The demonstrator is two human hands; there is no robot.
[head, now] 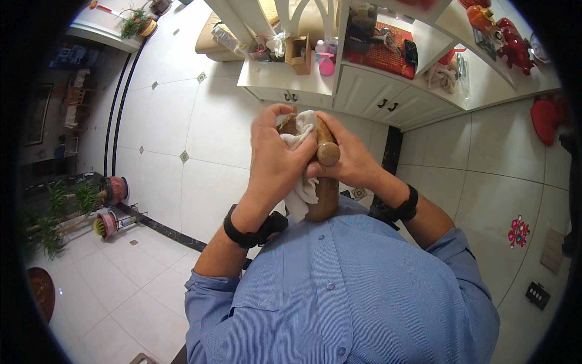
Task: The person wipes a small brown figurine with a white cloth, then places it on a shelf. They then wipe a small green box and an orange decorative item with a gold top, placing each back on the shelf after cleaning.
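Observation:
A brown carved object (326, 195), possibly wooden, with a rounded knob on its near side, is held up in front of my shirt. My left hand (277, 154) presses a white cloth (302, 195) against its upper left part, the thumb lying over the fabric. Around the right side of the same object curl the fingers of my right hand (348, 152), its thumb below the knob. The cloth hangs down along the object's left side. My fingertips on the far side are partly hidden, and the object's full shape cannot be made out.
Ahead stands a white cabinet (373, 98) whose shelves hold a cardboard box (298, 57), a pink spray bottle (326, 64) and a red box (379, 57). A beige seat (227, 52) is beyond it. Potted plants (116, 190) stand at the left on the tiled floor.

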